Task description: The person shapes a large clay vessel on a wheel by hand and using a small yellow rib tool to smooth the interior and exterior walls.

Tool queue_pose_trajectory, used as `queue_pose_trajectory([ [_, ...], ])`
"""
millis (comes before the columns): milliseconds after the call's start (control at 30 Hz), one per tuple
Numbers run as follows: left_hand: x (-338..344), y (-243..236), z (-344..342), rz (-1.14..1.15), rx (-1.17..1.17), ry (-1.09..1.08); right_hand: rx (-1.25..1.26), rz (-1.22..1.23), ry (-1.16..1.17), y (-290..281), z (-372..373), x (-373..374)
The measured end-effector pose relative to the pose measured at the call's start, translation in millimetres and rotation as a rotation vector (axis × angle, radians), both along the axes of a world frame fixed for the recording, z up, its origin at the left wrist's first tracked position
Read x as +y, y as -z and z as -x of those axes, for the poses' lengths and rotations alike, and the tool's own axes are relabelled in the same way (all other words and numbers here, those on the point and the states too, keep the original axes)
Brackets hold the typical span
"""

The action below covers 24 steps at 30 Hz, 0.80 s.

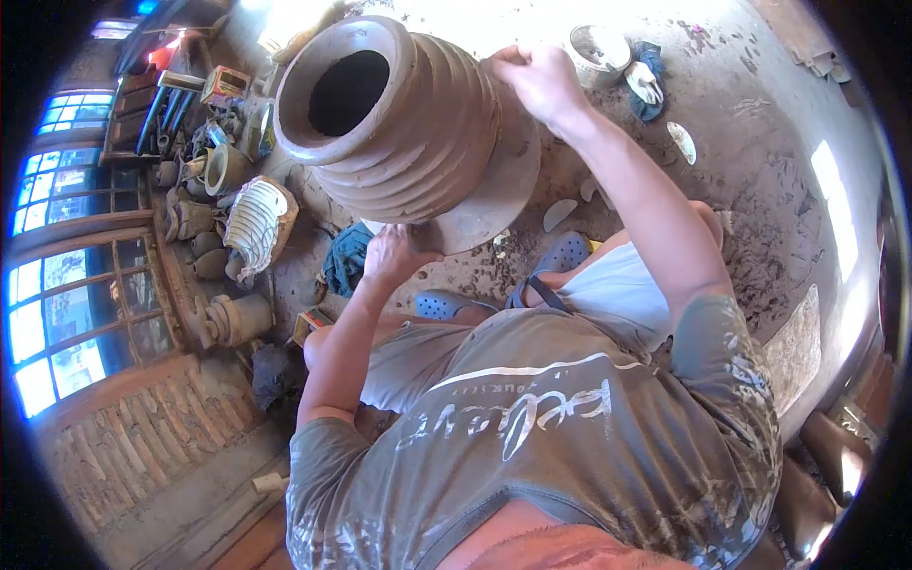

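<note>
A large ribbed clay pot (418,133) with a wide thick rim and a dark mouth stands on a round flat wheel disc (480,218). At the pot's near side, low by its base, my left hand (397,255) is closed, with the thumb lying along the disc's edge. My right hand (543,84) is at the pot's far right side, fingers drawn together close to its wall. What either hand's fingers hold, if anything, is too small or hidden to make out.
A round tub (598,55) and a dark blue cloth (648,84) lie at the far right. Several clay pots and a ribbed pale piece (258,226) crowd the left under the windows. A dark teal cloth (347,258) hangs beside the disc. Clay scraps litter the floor.
</note>
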<state>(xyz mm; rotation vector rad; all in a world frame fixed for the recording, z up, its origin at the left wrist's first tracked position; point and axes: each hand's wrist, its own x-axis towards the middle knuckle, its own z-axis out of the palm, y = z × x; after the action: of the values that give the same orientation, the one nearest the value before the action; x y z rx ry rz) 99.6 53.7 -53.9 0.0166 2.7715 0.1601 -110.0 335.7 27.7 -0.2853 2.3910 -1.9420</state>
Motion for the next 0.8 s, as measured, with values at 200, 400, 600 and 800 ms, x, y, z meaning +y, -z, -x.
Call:
queue_pose_trajectory([
  [200, -35, 18, 5, 0.045, -0.074, 0.051, -0.172, 0.159, -0.151, -2, 41, -14],
  [400, -52, 21, 8, -0.008, 0.015, 0.121, -0.265, 0.083, -0.191, -5, 45, -19],
  [600, -36, 14, 9, -0.033, 0.011, 0.132, -0.249, 0.059, -0.185, -6, 40, -17],
  [800, 1, 13, -3, 0.009, 0.021, 0.063, -0.241, 0.096, -0.082, -1, 15, -16],
])
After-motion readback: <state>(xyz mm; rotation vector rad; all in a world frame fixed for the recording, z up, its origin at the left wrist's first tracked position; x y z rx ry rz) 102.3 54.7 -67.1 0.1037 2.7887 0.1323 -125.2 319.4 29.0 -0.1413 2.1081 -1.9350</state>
